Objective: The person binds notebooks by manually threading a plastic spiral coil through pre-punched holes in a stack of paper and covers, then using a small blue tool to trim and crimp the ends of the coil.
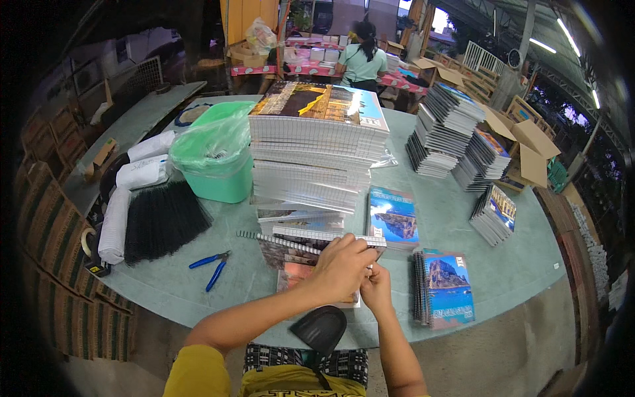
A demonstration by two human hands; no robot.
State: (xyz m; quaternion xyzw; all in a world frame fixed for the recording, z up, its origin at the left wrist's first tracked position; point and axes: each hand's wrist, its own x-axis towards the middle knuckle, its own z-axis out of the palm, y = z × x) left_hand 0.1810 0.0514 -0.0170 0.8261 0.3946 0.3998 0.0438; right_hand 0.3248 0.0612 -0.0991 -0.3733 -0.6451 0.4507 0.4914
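At the table's (522, 264) near side in the head view, just this side of the tall stack (311, 142), the spiral notebook (286, 245) runs approx. L–R along its spine, coil tail (247, 234) poking out L, both hands at its R end. L hand (342, 266) is bent over, fingers closed on it; R hand (378, 288), nearer the body, is part-curled, fingertips hidden, can't tell if gripping. Blue cutters (223, 257) lie well L, L arm nearer.
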